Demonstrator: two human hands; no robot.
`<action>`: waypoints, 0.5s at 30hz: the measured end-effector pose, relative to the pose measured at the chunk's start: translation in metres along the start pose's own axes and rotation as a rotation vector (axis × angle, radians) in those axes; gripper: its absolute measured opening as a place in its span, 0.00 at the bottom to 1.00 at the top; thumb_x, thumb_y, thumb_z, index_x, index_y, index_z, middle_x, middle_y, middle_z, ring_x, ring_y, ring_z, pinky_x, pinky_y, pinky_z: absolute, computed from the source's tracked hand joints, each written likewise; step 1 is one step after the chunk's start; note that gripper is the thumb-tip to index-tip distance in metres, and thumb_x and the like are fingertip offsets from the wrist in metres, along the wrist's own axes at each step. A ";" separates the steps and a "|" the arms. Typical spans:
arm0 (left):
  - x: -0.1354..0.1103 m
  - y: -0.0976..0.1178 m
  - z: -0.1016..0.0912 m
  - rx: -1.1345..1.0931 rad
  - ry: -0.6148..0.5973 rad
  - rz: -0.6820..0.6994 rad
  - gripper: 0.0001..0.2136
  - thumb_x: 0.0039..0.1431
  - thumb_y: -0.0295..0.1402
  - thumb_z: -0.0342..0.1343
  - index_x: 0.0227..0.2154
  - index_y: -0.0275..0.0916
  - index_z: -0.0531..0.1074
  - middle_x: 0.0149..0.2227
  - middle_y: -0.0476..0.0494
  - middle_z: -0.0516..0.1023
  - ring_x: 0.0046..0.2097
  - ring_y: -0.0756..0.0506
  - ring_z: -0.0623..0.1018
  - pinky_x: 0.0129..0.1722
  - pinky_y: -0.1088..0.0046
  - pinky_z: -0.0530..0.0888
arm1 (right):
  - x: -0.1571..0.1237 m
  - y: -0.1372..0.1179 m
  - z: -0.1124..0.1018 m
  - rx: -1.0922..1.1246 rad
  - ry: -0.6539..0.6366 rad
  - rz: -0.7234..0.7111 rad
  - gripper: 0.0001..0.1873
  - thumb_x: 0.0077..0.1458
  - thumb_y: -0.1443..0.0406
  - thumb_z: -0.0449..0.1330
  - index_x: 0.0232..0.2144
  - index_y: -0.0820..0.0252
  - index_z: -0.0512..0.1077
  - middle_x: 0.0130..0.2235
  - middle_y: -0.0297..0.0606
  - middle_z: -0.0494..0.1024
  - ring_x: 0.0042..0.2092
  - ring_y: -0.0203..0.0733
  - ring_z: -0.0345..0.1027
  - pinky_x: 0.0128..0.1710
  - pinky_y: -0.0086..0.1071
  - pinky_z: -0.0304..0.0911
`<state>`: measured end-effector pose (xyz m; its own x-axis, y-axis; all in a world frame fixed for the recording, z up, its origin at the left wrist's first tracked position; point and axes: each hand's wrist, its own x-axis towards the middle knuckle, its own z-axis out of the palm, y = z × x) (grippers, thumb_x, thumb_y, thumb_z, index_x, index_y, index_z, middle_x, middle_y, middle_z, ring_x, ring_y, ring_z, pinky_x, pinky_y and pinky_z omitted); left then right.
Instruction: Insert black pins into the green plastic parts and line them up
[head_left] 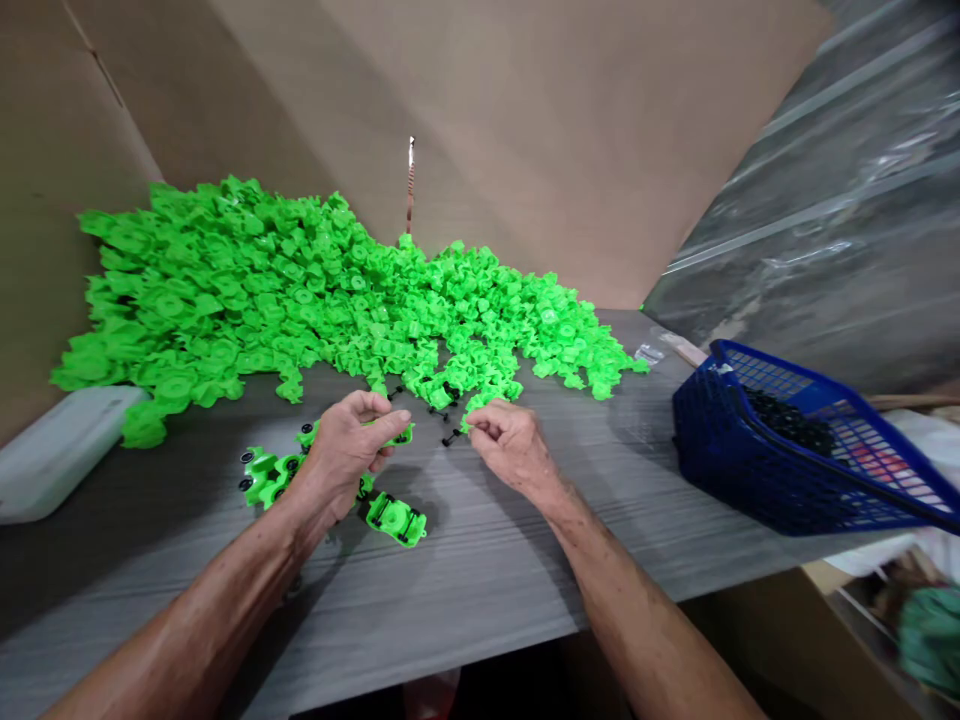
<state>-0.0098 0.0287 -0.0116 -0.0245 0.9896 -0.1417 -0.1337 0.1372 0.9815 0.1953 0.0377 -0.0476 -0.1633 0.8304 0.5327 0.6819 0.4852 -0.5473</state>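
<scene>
The left fingers (pixel 390 425) are curling nearly shut over a green part (pixel 400 435), while the right fingers (pixel 480 420) are pinching closed, gripping something unclear, just beside a black pin (pixel 452 437), below the green pile (pixel 450 340).

The green plastic parts (pixel 300 290) heaped at upper left look glossy and moulded, on a smooth grey wood-grain laminate tabletop (pixel 480 570). At right sit a blue plastic mesh basket (pixel 750 460) and crinkled clear plastic sheeting (pixel 810 220), with matt brown cardboard (pixel 525 130) above.

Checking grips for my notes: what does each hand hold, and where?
The left hand grips a green plastic part across its middle. The right hand pinches a small green piece at its edge.
</scene>
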 end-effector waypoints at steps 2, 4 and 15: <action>0.000 0.002 -0.001 0.015 -0.028 -0.007 0.20 0.33 0.39 0.70 0.26 0.37 0.67 0.21 0.54 0.70 0.18 0.56 0.62 0.16 0.79 0.55 | -0.003 -0.001 0.003 -0.099 -0.095 -0.065 0.11 0.47 0.74 0.57 0.31 0.59 0.78 0.28 0.34 0.74 0.29 0.35 0.67 0.31 0.28 0.60; -0.003 0.004 -0.001 0.014 -0.078 -0.034 0.19 0.35 0.38 0.69 0.30 0.36 0.70 0.20 0.54 0.70 0.19 0.55 0.62 0.18 0.78 0.56 | -0.005 -0.008 0.006 -0.216 -0.184 -0.120 0.12 0.51 0.72 0.58 0.36 0.59 0.78 0.32 0.36 0.75 0.33 0.38 0.68 0.34 0.30 0.61; -0.012 0.004 -0.004 0.127 -0.314 -0.027 0.18 0.43 0.30 0.63 0.40 0.40 0.67 0.21 0.59 0.67 0.22 0.54 0.65 0.23 0.77 0.61 | -0.004 -0.018 0.010 -0.488 -0.430 -0.124 0.09 0.57 0.75 0.55 0.32 0.63 0.75 0.34 0.42 0.74 0.39 0.43 0.68 0.37 0.32 0.59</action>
<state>-0.0144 0.0175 -0.0070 0.2868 0.9476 -0.1410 -0.0051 0.1487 0.9889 0.1764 0.0285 -0.0467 -0.4629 0.8607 0.2120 0.8679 0.4887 -0.0893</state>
